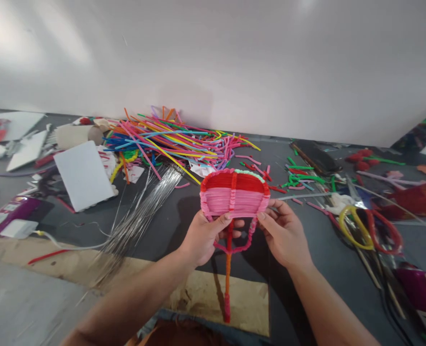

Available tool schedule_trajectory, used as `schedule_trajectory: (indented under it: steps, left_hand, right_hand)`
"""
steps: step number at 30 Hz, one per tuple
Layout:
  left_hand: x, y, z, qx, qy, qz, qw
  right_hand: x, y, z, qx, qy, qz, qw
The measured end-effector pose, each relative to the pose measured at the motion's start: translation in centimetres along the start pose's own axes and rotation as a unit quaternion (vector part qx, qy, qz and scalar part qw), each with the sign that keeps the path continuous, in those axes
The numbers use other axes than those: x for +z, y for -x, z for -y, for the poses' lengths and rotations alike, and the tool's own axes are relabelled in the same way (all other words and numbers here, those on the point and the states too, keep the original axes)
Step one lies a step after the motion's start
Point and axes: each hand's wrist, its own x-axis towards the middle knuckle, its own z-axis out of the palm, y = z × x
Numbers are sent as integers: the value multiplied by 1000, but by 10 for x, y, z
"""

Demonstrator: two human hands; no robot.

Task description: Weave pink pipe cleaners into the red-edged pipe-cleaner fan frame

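Both my hands hold up a pipe-cleaner figure, a rounded frame on a long stem. Its upper part is filled with rows of red above rows of pink, and a pale green piece runs along the top right edge. My left hand pinches the lower left of the pink rows, thumb in front near the middle spine. At the lower right edge of the frame, my right hand closes thumb and fingers on the rim. Below the pink rows the frame is open, and the orange and red stem hangs down toward me.
A heap of colourful pipe cleaners lies at the back, with a bundle of metal wires before it. Left are a white card and a purple box. Right lie cut pieces, a phone and scissors.
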Motion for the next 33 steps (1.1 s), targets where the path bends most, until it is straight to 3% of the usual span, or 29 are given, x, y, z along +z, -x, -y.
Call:
schedule_trajectory:
  steps: [10,14,21,28,33]
  left_hand:
    - [1,3,-4,-4,7,0,1000]
    - [0,1,-3,-1,-28,2,1000]
    - [-1,1,-4,-33,-1,-23,999]
    - [0,1,-1,29,-38,-17,999]
    - [1,1,1,42,-38,-21,998]
  right_hand:
    - [-11,-1,-6,-30,53,34,998]
    - [-11,-1,-5,-37,76,33,996]
    - [-8,0,-3,-31,67,34,997]
    - [-5,1,-1,-23,41,8,999]
    - [-2,3,-1,25,-2,99,995]
